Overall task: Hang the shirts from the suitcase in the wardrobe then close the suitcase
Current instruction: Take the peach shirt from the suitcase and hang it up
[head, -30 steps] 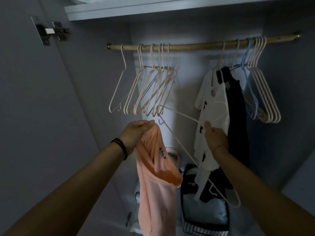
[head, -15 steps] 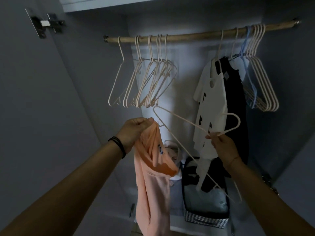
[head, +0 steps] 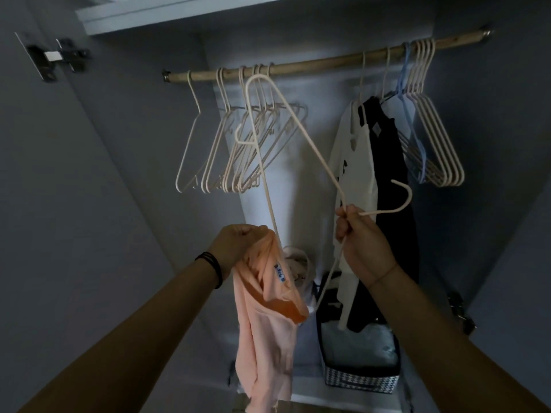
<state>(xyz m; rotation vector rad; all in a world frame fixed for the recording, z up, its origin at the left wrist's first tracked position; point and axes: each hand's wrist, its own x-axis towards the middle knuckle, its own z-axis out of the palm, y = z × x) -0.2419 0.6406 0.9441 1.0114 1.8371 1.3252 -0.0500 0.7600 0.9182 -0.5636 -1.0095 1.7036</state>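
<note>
Now facing the wardrobe [head: 89, 204], under its rail [head: 298, 67]. Holding the peach shirt [head: 262, 323] up by what seems its collar in the left hand [head: 235, 242], neck kept open. Gripping a loose hanger [head: 316, 153] near its hook in the right hand [head: 360, 242], angled for threading in.

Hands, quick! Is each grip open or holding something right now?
Left grip: closed, clutching the peach shirt at its collar.
Right grip: closed, holding the loose pink hanger near its hook.

houndstooth storage box [head: 360, 381]: low, centre-right | crumpled pale cloth [head: 298, 261]: just left
</note>
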